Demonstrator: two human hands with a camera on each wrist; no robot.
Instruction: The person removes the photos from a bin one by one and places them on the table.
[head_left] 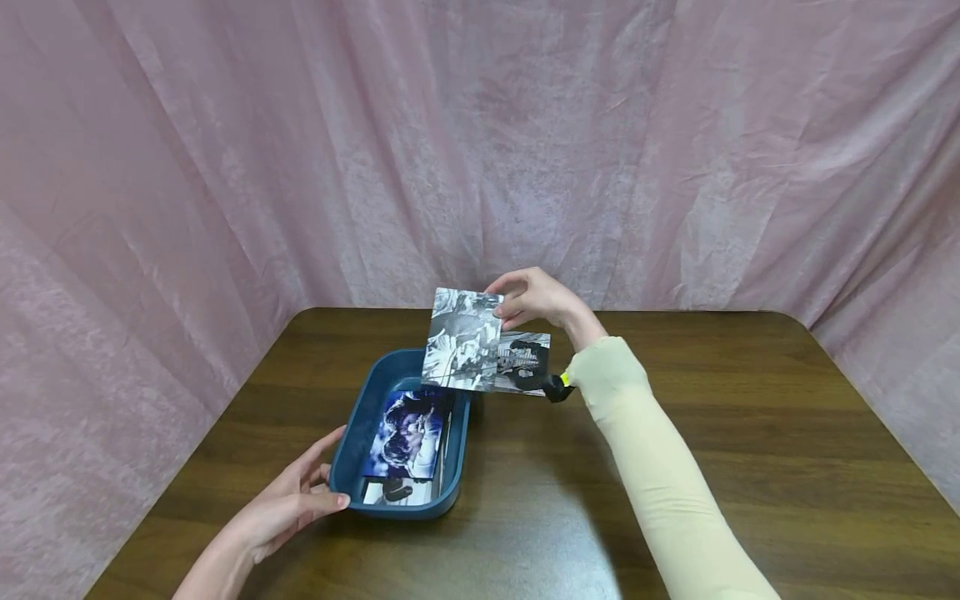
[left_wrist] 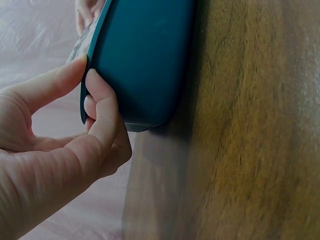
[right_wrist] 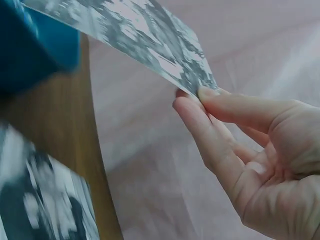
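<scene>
Right now the right hand (head_left: pixel 534 300) is pinching a black-and-white photo (head_left: pixel 462 339) by its upper right corner, thumb on one face and fingertips (right_wrist: pixel 187 107) on the other, holding it in the air above the far end of the tray (head_left: pixel 358 417). It is a thin, glossy, near-square print with a busy grey picture, and it is hanging tilted, its top edge leaning toward the curtain (head_left: pixel 225 150). A second grey print (head_left: pixel 521 362) is lying just behind its lower right corner. Whether that one is resting on the table (head_left: pixel 712 400) or hanging, I cannot tell.

Below, the tray is sitting on the table with its long axis running away from the person. It is dark blue plastic, smooth, with rounded corners and a raised rim. Inside, a blue-toned photo (head_left: pixel 408 433) is lying flat over another print.

The left hand (head_left: pixel 292 500) is touching the tray's near left corner, thumb and forefinger (left_wrist: pixel 102 100) lightly gripping the rim, the other fingers loosely curled.

The table is dark, grained wood; the curtain is creased pink cloth.
</scene>
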